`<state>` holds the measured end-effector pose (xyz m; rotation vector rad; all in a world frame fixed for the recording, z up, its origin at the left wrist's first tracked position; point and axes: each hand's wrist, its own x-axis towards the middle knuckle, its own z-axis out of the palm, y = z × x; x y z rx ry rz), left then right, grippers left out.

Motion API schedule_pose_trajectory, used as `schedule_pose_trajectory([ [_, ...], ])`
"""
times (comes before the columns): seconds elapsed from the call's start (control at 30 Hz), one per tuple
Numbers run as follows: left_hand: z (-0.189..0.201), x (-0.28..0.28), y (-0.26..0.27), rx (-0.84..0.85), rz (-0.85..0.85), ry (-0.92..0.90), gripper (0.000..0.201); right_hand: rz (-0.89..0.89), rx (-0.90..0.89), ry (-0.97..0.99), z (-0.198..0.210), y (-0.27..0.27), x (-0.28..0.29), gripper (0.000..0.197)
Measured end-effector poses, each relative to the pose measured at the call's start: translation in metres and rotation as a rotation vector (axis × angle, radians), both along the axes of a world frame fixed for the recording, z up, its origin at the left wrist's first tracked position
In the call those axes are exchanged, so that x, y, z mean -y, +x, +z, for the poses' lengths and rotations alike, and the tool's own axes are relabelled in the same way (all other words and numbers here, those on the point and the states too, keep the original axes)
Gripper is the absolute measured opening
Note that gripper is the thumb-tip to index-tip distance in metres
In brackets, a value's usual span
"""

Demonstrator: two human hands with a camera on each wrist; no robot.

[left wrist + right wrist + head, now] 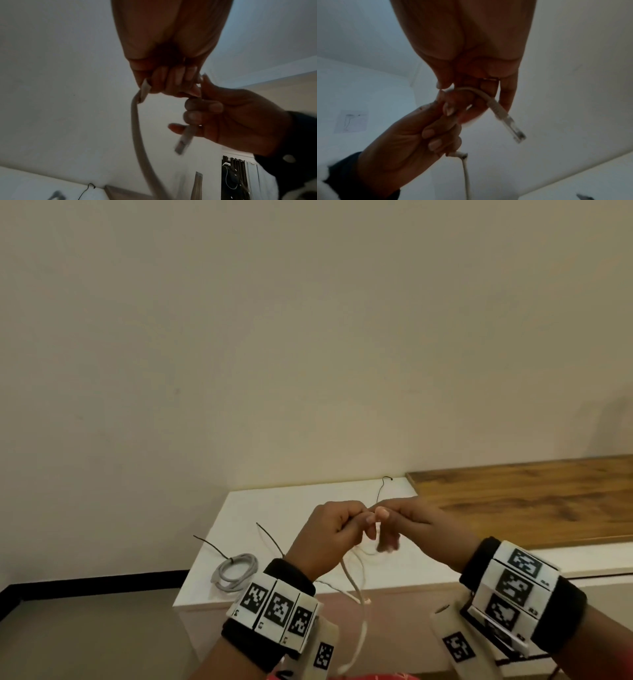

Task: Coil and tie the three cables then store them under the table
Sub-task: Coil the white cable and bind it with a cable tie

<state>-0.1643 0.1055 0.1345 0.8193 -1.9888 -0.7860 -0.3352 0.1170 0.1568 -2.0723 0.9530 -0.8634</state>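
Observation:
A white network cable (360, 625) hangs in front of the white table (294, 505), and both hands hold it up. My left hand (359, 523) has its fingers curled round the cable (136, 128), which drops in a long loop below the fist. My right hand (383, 517) meets the left and pinches the cable's short end; its clear plug (511, 123) sticks out below the fingers (506, 97). A grey cable (236, 572), coiled and tied, lies on the table's left part. Thin dark tie wires (270, 537) lie near it.
Another thin dark wire (383, 489) lies at the table's back edge by the wall. A brown wooden top (534, 498) adjoins the white table on the right. Grey floor (96, 631) with a black skirting lies to the left.

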Motion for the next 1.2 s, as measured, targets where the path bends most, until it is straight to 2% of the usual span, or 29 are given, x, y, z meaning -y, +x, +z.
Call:
schedule_pose_trajectory([
  [0.1,-0.008,-0.001,0.0,-0.035,0.074,-0.013,0.028,-0.024,0.032,0.19,0.0,-0.001,0.0,0.035],
  [0.2,-0.017,0.004,0.003,-0.144,0.122,0.12,0.024,0.032,-0.026,0.434,0.003,-0.007,-0.003,0.04],
  [0.23,-0.02,0.004,0.004,-0.168,0.11,0.165,0.024,0.073,0.033,0.531,0.005,-0.009,-0.003,0.038],
  [0.33,-0.024,0.0,0.002,-0.169,0.072,0.214,0.028,0.091,0.429,0.783,0.01,-0.013,0.0,0.027],
  [0.47,-0.022,-0.014,-0.014,-0.196,0.051,0.317,0.019,0.085,0.819,0.924,0.011,-0.005,0.0,0.018],
  [0.57,-0.021,-0.023,-0.024,-0.261,0.083,0.435,0.022,0.061,1.034,0.887,0.01,0.002,-0.003,0.016],
  [0.7,-0.02,-0.034,-0.033,-0.293,0.129,0.408,0.023,0.077,1.103,0.686,0.008,0.013,-0.006,0.024],
  [0.8,-0.029,-0.039,-0.036,-0.216,0.201,0.345,0.024,0.061,1.149,0.574,0.004,0.018,-0.005,0.022],
  [0.87,-0.04,-0.048,-0.036,-0.13,0.188,0.404,0.026,0.044,1.169,0.5,0.003,0.017,-0.004,0.02],
  [0.93,-0.049,-0.06,-0.037,-0.042,0.142,0.519,0.024,0.022,1.136,0.416,0.0,0.013,-0.002,0.017],
  [1.0,-0.053,-0.068,-0.037,0.031,0.118,0.513,0.02,-0.027,1.0,0.32,-0.007,0.011,0.0,0.014],
  [1.07,-0.05,-0.068,-0.035,0.163,0.147,0.342,0.019,-0.08,0.775,0.181,-0.017,0.01,0.002,0.021],
  [1.2,-0.036,-0.06,-0.019,0.369,0.267,0.004,0.023,-0.105,0.188,-0.099,-0.027,0.004,0.006,0.026],
])
